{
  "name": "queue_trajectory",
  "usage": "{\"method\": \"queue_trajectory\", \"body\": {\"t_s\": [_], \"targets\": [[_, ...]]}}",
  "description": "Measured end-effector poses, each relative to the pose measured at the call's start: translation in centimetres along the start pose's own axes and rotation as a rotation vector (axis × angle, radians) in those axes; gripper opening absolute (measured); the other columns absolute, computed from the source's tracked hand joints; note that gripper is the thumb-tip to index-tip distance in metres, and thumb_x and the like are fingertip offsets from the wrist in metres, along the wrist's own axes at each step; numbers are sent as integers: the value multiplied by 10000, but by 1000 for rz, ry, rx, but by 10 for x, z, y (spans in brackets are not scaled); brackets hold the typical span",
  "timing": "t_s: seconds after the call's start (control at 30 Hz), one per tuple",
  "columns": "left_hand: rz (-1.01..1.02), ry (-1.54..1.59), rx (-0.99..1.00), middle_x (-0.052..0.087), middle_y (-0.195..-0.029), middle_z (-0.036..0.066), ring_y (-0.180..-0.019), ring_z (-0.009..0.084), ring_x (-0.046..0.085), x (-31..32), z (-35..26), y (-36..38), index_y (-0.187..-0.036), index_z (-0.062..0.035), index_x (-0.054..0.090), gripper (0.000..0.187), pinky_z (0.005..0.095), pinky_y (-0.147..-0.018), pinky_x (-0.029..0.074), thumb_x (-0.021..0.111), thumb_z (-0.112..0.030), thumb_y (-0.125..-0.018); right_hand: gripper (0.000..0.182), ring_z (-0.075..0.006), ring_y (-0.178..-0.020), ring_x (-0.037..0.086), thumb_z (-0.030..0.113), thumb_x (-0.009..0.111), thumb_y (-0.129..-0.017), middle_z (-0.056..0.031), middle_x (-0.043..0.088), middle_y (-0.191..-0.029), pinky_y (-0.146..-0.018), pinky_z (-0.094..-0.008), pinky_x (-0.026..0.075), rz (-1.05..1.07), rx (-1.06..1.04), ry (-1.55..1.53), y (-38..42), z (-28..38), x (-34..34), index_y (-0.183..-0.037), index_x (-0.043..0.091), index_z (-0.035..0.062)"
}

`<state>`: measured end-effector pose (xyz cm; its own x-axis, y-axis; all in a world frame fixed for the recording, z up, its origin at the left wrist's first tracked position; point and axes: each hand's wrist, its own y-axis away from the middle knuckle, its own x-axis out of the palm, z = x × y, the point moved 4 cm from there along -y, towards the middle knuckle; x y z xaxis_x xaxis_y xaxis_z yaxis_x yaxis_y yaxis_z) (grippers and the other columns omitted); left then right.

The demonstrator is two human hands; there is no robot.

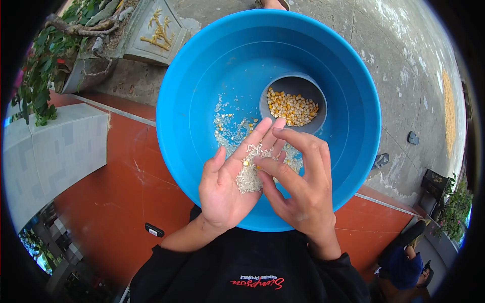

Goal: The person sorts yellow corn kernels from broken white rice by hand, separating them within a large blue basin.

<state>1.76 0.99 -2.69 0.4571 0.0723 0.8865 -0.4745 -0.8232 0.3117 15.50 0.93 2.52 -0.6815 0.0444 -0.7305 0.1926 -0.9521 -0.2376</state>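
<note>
My left hand is palm up over a blue basin, holding a small heap of white rice grains with a few yellow corn kernels mixed in. Over that palm, my right hand is closed in a pinch, with a yellow kernel showing between thumb and index fingertip. Inside the large blue basin, a grey bowl contains many corn kernels. Loose rice and scattered kernels lie on the basin floor, partly hidden behind my hands.
Red tiled floor surrounds the near side, with grey concrete beyond. A black object with a white label lies left. Sandals and spread yellow grain are at right. A planter stands upper left; another person is lower right.
</note>
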Motion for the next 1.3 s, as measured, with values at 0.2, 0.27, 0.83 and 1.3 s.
{"method": "queue_trajectory", "body": {"t_s": [0.2, 0.27, 0.83, 1.3], "targets": [[25, 25, 2, 125, -1883, 264, -1751, 386, 143, -1, 1, -1, -1805, 23, 132, 966, 543, -1424, 107, 270, -660, -1136, 281, -338, -1187, 661, 69, 918, -779, -118, 699, -1363, -928, -454, 503, -13, -49, 65, 2, 1, 5, -1037, 814, 103], [48, 21, 6, 119, -1883, 269, -1752, 387, 140, -1, 2, -1, -1803, 29, 128, 971, 544, -1423, 108, 269, -663, -1136, 255, -323, -1168, 661, 75, 904, -804, -107, 706, -1336, -908, -444, 492, -28, -65, 58, 4, 1, 6, -1031, 788, 83], [-15, -75, -114, 239, -1855, 281, -1730, 397, 236, 9, 6, 0, -1780, 78, 184, 934, 514, -1407, 197, 233, -612, -1153, 341, -244, -973, 637, 32, 866, -760, -35, 707, -1108, -847, -416, 458, 36, -88, -53, 10, -2, 8, -1092, 803, 81], [-54, 1, -86, 278, -1850, 248, -1731, 361, 249, -2, 4, 0, -1787, 26, 233, 830, 499, -1413, 189, 281, -538, -1180, 308, -254, -846, 653, -92, 859, -831, -74, 739, -1008, -735, -370, 491, -223, 89, -108, 2, -11, -12, -1083, 753, 50]]}}
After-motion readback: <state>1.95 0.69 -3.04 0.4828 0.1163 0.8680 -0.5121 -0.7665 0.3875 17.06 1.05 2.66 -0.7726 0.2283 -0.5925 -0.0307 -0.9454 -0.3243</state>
